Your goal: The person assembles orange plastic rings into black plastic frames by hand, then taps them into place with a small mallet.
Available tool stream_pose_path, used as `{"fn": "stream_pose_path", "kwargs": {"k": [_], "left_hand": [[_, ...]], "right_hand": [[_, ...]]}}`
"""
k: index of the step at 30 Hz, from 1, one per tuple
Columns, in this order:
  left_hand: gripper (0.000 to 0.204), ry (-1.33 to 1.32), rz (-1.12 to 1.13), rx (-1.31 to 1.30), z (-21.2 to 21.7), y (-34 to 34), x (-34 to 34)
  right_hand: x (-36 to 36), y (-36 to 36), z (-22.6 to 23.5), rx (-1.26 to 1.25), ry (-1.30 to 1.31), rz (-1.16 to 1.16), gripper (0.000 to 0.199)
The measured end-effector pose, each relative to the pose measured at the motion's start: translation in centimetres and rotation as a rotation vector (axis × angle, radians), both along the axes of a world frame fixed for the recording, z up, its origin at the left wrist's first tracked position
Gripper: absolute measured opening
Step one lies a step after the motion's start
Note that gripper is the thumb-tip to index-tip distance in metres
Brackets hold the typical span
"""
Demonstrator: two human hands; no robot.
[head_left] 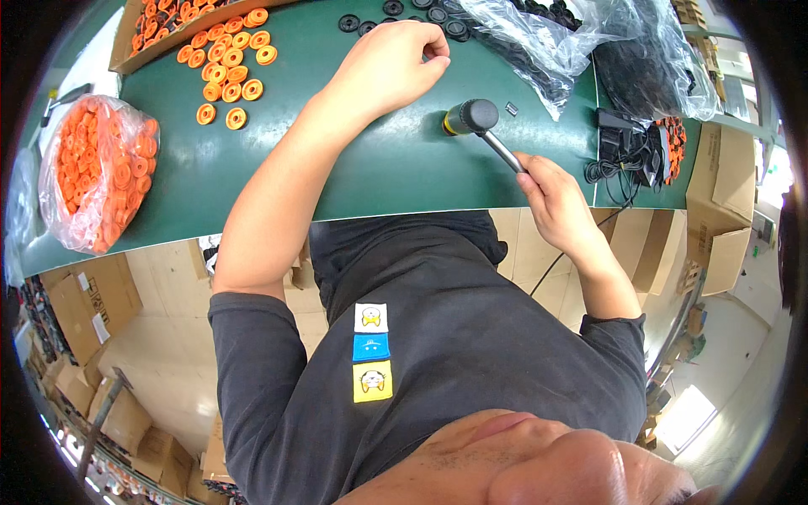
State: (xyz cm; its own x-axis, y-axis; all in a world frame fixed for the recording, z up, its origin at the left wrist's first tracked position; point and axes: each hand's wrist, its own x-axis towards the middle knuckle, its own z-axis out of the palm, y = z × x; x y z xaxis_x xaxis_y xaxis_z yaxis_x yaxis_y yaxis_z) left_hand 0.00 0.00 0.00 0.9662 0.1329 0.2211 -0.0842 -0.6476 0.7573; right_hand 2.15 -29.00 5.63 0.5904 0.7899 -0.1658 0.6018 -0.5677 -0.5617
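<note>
My right hand point(551, 189) is wrapped round the handle of a mallet point(480, 116). The mallet has a black face, a yellow band and a grey shaft, and its head is at the green tabletop. My left hand point(400, 67) is at the far middle of the table, beside several round black plastic wheels point(368, 27). Its fingers are curled in, and whatever they hold, if anything, is hidden. Close to the mallet head lies a small dark rectangular piece point(512, 108). Loose orange spools point(231, 57) are spread out left of my left arm.
A bag of orange parts point(101, 172) sits at the left edge, below a cardboard box point(126, 50) of orange and black pieces. Clear plastic bags point(547, 50) with black parts are at the far right. A black device with cables point(627, 147) lies near an open carton point(724, 194).
</note>
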Motion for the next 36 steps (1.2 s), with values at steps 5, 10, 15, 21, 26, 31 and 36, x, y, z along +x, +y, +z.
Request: {"fn": "stream_pose_path", "kwargs": {"k": [5,10,15,21,26,31,36], "left_hand": [[0.020,0.021,-0.003,-0.038,-0.1,-0.4,-0.5],[0.021,0.045,-0.023,-0.001,0.2,-0.1,-0.3],[0.025,0.126,-0.120,0.002,0.8,-0.2,-0.5],[0.026,0.163,-0.288,0.077,0.8,-0.4,-1.0],[0.027,0.189,-0.367,0.134,1.1,-0.9,-1.3],[0.029,0.168,-0.362,0.155,1.1,-1.6,-1.4],[0.027,0.127,-0.365,0.210,0.5,-2.2,-1.5]], "right_hand": [[-0.4,-0.5,1.5,0.061,0.107,-0.098,0.024],[0.4,-1.1,1.6,0.103,0.073,-0.183,0.023],[1.0,-2.0,0.7,0.101,0.059,-0.235,0.022],[0.7,-2.7,0.4,0.095,0.097,-0.276,0.022],[0.2,-2.1,0.8,0.086,0.161,-0.185,0.024],[0.0,-1.1,0.8,0.079,0.101,-0.095,0.026],[0.0,-0.6,0.5,0.038,0.059,-0.084,0.027]]}}
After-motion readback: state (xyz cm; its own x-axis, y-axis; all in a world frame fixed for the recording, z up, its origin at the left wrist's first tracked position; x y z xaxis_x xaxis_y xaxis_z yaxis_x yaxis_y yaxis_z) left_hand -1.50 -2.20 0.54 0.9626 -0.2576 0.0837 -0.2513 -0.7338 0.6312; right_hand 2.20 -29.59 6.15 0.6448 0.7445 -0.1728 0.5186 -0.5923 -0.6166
